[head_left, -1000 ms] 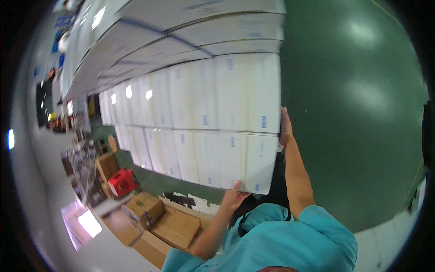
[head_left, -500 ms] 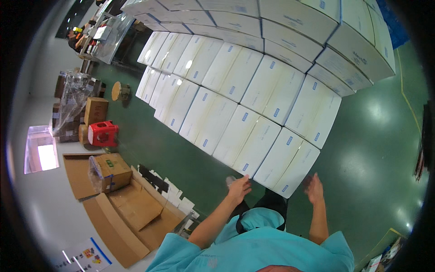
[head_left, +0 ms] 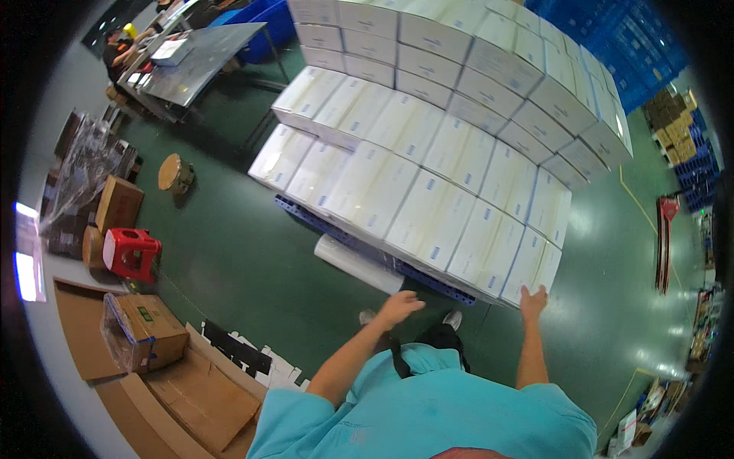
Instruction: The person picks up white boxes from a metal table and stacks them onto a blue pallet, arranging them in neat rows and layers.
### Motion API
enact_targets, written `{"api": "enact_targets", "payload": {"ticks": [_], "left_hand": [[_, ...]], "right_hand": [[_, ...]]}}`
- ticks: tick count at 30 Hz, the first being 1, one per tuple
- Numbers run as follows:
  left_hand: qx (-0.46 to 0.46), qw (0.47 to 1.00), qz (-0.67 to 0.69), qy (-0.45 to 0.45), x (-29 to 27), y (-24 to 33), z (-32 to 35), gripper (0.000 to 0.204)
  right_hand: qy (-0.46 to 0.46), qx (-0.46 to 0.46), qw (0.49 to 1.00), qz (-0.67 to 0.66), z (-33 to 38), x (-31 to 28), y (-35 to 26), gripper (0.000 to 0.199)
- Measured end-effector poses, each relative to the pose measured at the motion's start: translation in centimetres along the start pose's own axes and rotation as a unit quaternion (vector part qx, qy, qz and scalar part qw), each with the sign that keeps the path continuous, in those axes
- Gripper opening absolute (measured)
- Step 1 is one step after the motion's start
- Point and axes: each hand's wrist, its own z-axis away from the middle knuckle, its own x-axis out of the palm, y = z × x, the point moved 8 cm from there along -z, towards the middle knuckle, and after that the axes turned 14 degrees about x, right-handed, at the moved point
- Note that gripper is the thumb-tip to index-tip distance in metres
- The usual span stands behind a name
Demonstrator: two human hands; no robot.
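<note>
White cartons (head_left: 428, 214) with small blue labels lie side by side in a low layer on a blue pallet (head_left: 436, 287). Behind them, more of the same cartons (head_left: 436, 69) rise in a higher stack. My left hand (head_left: 401, 307) hovers in front of the pallet's near edge, fingers stretched to the right and nothing in it. At the nearest right carton (head_left: 534, 268), my right hand (head_left: 534, 302) has its fingers spread over the front edge; whether it touches, I cannot tell. A pale roll (head_left: 359, 264) lies on the floor along the pallet.
To the left are a red stool (head_left: 131, 254), a round wooden stool (head_left: 176, 174) and brown cardboard boxes (head_left: 153, 329). A metal table (head_left: 202, 61) stands far left, with a person (head_left: 118, 53) beside it. Blue crates (head_left: 612, 46) rise behind the stack; a red pallet jack (head_left: 667, 237) stands right.
The view has shifted, bringing the pallet and pale roll into sight. My left hand is now apart from the carton edge; my right hand now overlaps the near right carton.
</note>
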Motion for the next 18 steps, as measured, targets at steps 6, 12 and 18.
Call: {"api": "enact_targets", "payload": {"ticks": [6, 12, 18], "left_hand": [[-0.034, 0.944, 0.169, 0.281, -19.6, -0.5, 11.7, 0.039], [-0.010, 0.935, 0.198, 0.294, -29.6, -3.6, 20.2, 0.038], [-0.117, 0.888, 0.081, 0.438, -39.9, -14.2, 34.5, 0.019]], "right_hand": [[-0.629, 0.283, 0.616, -0.381, 26.8, 12.8, -20.8, 0.050], [-0.563, 0.356, 0.467, -0.582, 24.9, 23.1, -23.8, 0.045], [-0.574, 0.394, 0.591, -0.407, 33.9, 24.6, -30.6, 0.052]]}}
